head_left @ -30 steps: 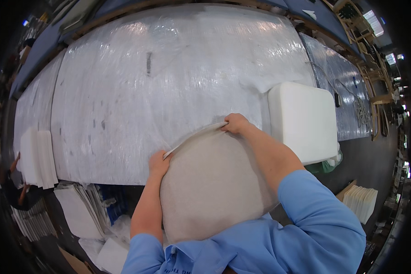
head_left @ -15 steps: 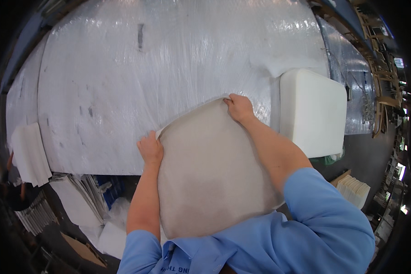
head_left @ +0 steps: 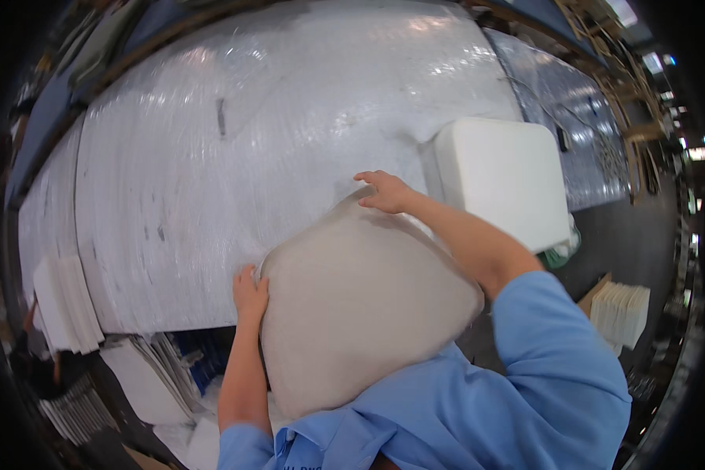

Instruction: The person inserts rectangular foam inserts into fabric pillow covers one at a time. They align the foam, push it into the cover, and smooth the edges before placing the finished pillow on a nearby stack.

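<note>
A beige fabric-covered seat cushion with rounded corners leans against the front of my blue shirt, its far edge on the plastic-wrapped surface. My left hand holds its left edge near the far left corner, the thumb along the side. At the far right corner, my right hand has its thumb and fingers apart, touching the fabric. The cushion's underside is hidden.
Clear plastic film covers the wide pale work surface. A thick white foam pad lies close by my right forearm. White sheets hang at the left edge, and stacked white pads stand low on the right.
The far edge, earlier pinched and pulled up by both hands, now lies smoother over the cushion. My right hand's fingers have spread, and the cushion has turned slightly. The view has shifted.
</note>
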`<state>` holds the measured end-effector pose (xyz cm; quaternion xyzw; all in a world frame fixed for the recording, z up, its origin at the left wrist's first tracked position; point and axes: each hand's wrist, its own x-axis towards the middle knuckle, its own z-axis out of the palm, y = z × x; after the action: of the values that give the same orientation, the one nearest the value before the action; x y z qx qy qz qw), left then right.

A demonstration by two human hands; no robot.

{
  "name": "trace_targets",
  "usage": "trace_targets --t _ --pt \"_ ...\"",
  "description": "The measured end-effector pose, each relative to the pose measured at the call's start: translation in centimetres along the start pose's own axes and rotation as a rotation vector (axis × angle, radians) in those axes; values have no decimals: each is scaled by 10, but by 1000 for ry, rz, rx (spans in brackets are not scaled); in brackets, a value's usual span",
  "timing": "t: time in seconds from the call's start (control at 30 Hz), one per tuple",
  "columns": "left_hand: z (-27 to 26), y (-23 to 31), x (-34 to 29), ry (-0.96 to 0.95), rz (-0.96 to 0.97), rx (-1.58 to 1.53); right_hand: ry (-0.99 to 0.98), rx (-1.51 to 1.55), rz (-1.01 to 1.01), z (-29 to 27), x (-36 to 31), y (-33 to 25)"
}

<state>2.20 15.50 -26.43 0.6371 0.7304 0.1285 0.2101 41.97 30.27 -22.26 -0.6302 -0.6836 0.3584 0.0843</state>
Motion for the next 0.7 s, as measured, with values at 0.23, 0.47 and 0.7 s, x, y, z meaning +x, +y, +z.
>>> trace_targets --t 0.23,0.47,0.7 --pt "-92 22 -144 -372 -640 -1365 -461 662 24 -158 -187 -3" --pt "-78 55 -139 -134 -679 -1648 196 1141 -176 -76 -208 -10" --pt "-179 59 -54 182 -450 -1463 201 1122 -155 -84 -95 -40"
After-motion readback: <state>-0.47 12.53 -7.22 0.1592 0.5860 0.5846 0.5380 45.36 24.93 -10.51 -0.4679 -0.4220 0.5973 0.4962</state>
